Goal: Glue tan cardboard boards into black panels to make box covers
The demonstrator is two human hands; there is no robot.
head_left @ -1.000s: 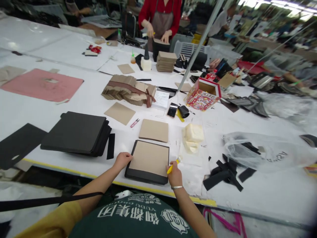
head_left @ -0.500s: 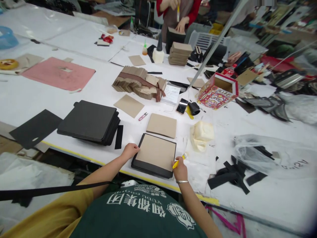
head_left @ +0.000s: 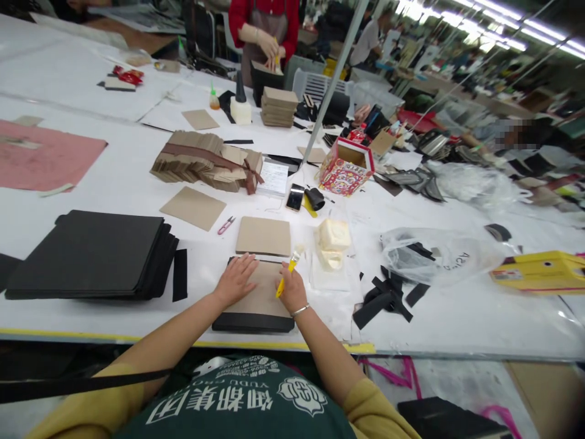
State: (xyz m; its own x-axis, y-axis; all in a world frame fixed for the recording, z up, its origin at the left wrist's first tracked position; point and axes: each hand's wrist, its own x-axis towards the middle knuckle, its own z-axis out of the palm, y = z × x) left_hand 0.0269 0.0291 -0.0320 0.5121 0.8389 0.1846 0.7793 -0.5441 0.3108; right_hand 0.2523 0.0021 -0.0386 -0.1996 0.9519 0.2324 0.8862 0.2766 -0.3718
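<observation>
A beige board (head_left: 262, 294) lies on black sheets (head_left: 251, 322) in front of me, with a black strip showing along the near edge. My left hand (head_left: 236, 279) rests flat on the board's upper left, fingers spread. In my right hand (head_left: 291, 288) is a yellow-handled brush (head_left: 289, 272), bristles pointing up and away; that hand sits at the board's right side. Just beyond lies another stack of beige boards (head_left: 263, 236). A whitish, glue-crusted container (head_left: 333, 241) stands to the right. Left of my arms is a pile of black sheets (head_left: 91, 253) beside a black strip (head_left: 180, 275).
Thread snips (head_left: 226, 225), a phone (head_left: 295, 197) and a red patterned box (head_left: 346, 166) lie farther back. Tied beige boards (head_left: 201, 161) stand near a metal pole (head_left: 331, 85). Black scraps (head_left: 386, 299) and a plastic bag (head_left: 439, 253) are at right. Across the table, another person (head_left: 265, 36) holds a brush.
My left hand has moved from the board's left edge onto its top and flattened out. My right hand has shifted up along the right edge, still holding the brush. The view has turned right.
</observation>
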